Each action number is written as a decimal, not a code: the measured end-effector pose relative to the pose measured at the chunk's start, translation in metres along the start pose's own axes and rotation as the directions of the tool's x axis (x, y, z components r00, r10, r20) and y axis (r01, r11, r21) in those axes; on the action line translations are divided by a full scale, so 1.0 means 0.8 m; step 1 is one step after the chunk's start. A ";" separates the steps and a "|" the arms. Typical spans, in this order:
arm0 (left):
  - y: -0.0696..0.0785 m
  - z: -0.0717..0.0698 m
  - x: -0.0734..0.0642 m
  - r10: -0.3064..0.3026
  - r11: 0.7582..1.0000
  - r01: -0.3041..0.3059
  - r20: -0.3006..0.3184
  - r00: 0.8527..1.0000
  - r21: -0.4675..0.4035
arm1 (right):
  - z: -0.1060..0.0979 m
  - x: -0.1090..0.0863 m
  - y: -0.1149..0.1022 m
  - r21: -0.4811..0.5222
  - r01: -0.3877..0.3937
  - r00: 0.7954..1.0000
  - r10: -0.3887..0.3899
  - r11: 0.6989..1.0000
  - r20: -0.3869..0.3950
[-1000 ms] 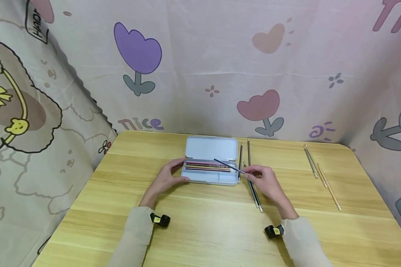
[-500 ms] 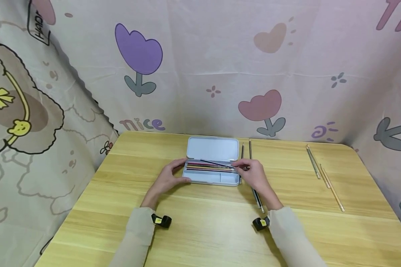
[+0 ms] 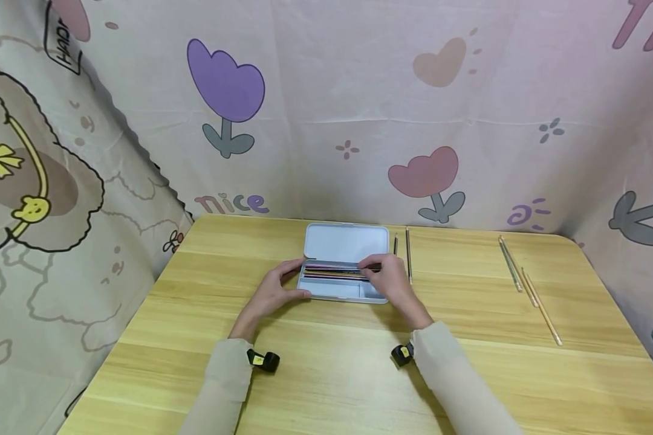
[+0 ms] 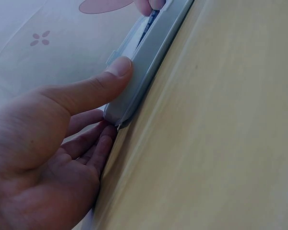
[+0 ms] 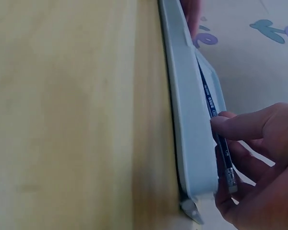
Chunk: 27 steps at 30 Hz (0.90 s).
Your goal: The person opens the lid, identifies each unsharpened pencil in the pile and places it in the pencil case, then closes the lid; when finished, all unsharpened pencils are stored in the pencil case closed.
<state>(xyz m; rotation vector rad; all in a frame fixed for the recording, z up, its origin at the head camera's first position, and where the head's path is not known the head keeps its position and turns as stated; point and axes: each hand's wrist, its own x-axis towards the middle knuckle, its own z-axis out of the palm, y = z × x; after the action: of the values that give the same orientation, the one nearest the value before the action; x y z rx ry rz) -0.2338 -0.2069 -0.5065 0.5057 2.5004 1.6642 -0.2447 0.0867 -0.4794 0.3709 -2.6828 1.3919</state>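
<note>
On the wooden tabletop (image 3: 326,374), near its far middle, lies an open pale-blue pencil case (image 3: 341,289), lid (image 3: 346,243) flat toward the curtain wall. Several coloured pencils (image 3: 334,273) lie lengthwise in the case's far compartment; the near compartments show bare tray.

Left hand (image 3: 274,291): at the case's left end. Left wrist view shows the thumb (image 4: 93,88) pressed against the case's near wall (image 4: 151,57) and the other fingers (image 4: 89,143) curled about the left corner, so the hand holds the case. Hand rests on the tabletop.

Right hand (image 3: 393,281): at the case's right end, over the tray. Right wrist view shows thumb and fingers (image 5: 240,125) pinching a dark blue pencil (image 5: 213,112) near its eraser end, the metal ferrule just past the fingertips. Pencil runs lengthwise along the case, low over the far compartment; whether it already touches the other pencils cannot be told.

Other items: two dark pencils (image 3: 408,254) lie side by side on the tabletop just right of the case, pointing away from the person. Well apart, toward the right edge, a group of pale pencils (image 3: 525,287) lies slanted. Both forearms wear light beige sleeves (image 3: 223,374), each wrist carrying a small black camera (image 3: 263,360). Printed flower curtain (image 3: 326,109) encloses the tabletop on three sides.
</note>
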 end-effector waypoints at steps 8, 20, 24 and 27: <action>0.002 0.001 0.000 0.007 1.000 -0.008 -0.002 1.000 -0.022 | 0.009 -0.001 -0.002 -0.050 0.014 1.000 -0.013 0.999 0.010; 0.004 0.000 -0.002 -0.028 1.000 0.028 -0.002 1.000 -0.012 | -0.004 0.003 0.002 0.107 0.026 0.997 -0.018 0.994 -0.080; 0.004 0.000 -0.001 -0.032 0.999 0.032 0.002 0.999 -0.019 | -0.018 0.014 0.005 0.165 -0.015 0.974 0.051 0.986 -0.221; 0.003 0.000 0.000 -0.025 0.999 0.025 0.002 1.000 -0.028 | -0.027 0.025 0.009 0.185 -0.061 0.949 0.114 0.981 -0.294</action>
<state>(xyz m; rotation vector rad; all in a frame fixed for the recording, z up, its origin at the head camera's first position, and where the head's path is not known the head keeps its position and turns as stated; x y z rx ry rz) -0.2330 -0.2064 -0.5047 0.4712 2.4680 1.6865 -0.2668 0.1047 -0.4689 0.0423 -2.3643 1.5688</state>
